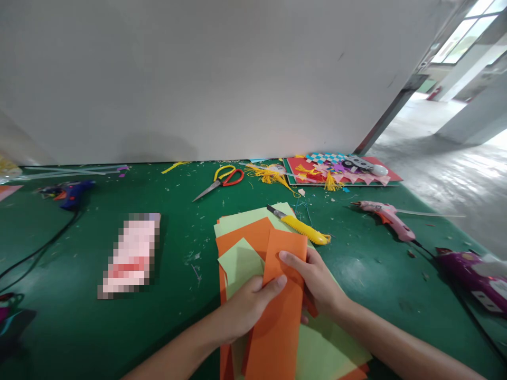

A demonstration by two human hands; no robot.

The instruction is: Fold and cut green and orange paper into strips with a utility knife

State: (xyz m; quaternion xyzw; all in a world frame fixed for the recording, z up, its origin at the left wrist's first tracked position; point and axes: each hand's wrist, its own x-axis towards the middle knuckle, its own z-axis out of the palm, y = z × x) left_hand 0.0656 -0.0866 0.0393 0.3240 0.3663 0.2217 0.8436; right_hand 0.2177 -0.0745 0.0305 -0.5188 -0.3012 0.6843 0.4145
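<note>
The left hand (253, 305) and right hand (319, 277) pinch a long orange paper strip (279, 306) above stacked pale-green and orange paper sheets (335, 338). A yellow-handled craft knife (303, 227) lies across the stack's far corner; red-and-yellow-handled metal scissors (217, 182) lie beyond.

1x wall panel (222, 74), lt. grey, upright, behind table; small dk. scuffs nr. R end.
1x edge strip (390, 119), dk., along panel's R side.
1x table (71, 332), grn. top, glossy, w/ reflected lt.
Flr. (415, 137), pale grey, shiny.
1x pillar (461, 71), whitish.
Windows (457, 45), multi-pane, top R, bright daylight.
</note>
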